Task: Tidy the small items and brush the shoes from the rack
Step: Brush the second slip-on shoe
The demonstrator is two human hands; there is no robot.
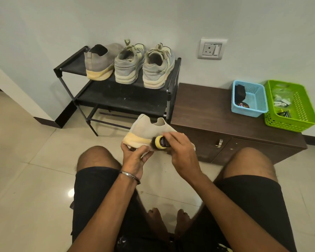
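2 hands meet at a beige slip-on shoe (145, 129): the left hand (133, 157) grips its heel sole, and the right hand (180, 151) grasps a brush (159, 142) pressed against the side. Beyond, right of the grip, a blue basket (256, 110) holds dark items and a green basket (302, 113) holds small packets.

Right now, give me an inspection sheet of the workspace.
Surface: glossy tiled floor; dark wooden cabinet.
Job's things: beige knit shoe held low; brush on its side; three shoes on rack top shelf.
Clutter: blue basket and green basket hold small items.
Hands: left hand grips the shoe's heel; right hand holds the brush.
Cables: nothing seen.
Surroundings: wall socket; pale wall.
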